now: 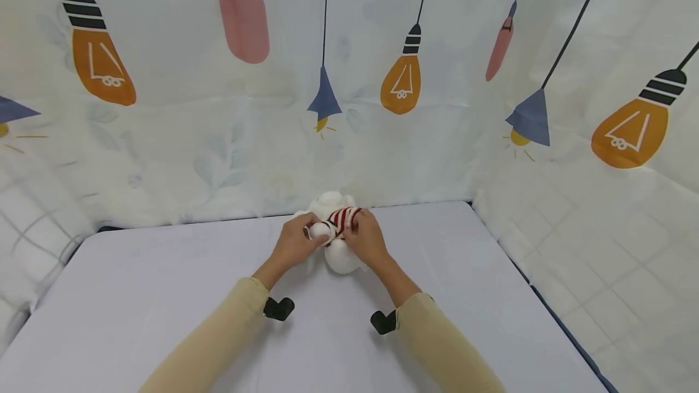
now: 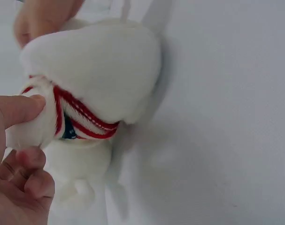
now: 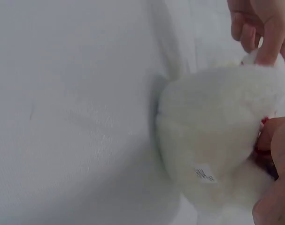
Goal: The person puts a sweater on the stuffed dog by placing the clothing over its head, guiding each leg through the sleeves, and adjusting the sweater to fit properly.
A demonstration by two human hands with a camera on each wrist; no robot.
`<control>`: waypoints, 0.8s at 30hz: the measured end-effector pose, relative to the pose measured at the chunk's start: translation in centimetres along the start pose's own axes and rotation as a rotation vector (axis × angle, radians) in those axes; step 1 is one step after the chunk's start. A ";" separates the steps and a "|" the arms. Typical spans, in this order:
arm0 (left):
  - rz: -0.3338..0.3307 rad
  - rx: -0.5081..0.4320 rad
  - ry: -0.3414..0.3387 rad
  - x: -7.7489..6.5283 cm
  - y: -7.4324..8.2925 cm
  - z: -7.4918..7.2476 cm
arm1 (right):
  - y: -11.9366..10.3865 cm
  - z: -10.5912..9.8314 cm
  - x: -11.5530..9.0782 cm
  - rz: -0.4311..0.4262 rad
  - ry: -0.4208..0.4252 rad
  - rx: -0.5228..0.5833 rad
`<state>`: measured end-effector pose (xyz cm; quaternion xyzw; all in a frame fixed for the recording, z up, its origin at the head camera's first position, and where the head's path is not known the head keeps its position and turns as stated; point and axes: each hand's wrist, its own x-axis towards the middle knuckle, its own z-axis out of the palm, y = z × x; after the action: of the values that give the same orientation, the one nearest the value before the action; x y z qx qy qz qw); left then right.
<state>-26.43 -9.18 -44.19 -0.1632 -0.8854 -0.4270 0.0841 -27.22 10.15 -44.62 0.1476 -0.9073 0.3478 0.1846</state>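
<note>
A white plush toy (image 1: 341,258) lies on the table near its back edge, dressed in a red-and-white striped knit garment (image 1: 343,220). My left hand (image 1: 297,240) pinches one of the toy's stubby white limbs (image 2: 27,133) between thumb and fingers, where a striped cuff circles it. In the left wrist view a dark blue patch (image 2: 68,127) shows on the garment. My right hand (image 1: 368,238) grips the garment on the toy's other side; its fingertips are partly hidden in the fabric. A small label with black writing (image 3: 204,173) shows on the toy's rounded fur in the right wrist view.
The table (image 1: 164,296) has a white cover. Behind it hangs a pale curtain (image 1: 262,138) printed with lamps and bulbs, continuing along the right side. Dark wrist-camera mounts (image 1: 278,309) stick out by both sleeves, just above the tabletop.
</note>
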 end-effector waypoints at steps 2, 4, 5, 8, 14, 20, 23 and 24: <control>0.026 -0.018 0.017 0.0 0.1 -0.3 | 0.6 -0.5 0.0 0.064 0.001 -0.040; 0.045 -0.020 0.021 0.0 0.2 -0.5 | 1.1 -0.8 0.1 0.123 -0.017 -0.049; 0.050 -0.024 0.017 0.0 0.2 -0.6 | 1.2 -1.0 0.1 0.145 -0.030 -0.050; 0.034 -0.022 -0.011 0.0 0.1 -0.9 | 1.2 -1.3 0.1 0.166 -0.065 -0.068; -0.060 -0.042 -0.059 0.0 0.2 -1.6 | 0.0 -2.1 0.1 0.039 -0.070 -0.045; -0.152 -0.032 -0.081 -0.4 -0.2 -2.8 | -0.5 -2.8 0.1 0.092 -0.106 0.153; -0.182 -0.022 -0.095 -0.6 -0.8 -3.5 | 0.2 -2.9 0.2 0.191 -0.128 0.246; -0.187 -0.017 -0.100 -0.7 -1.1 -3.7 | 0.5 -3.0 0.2 0.217 -0.135 0.264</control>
<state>-26.14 -12.82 -42.88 -0.1016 -0.8962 -0.4318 -0.0020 -26.91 12.50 -42.77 0.0946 -0.8747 0.4710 0.0636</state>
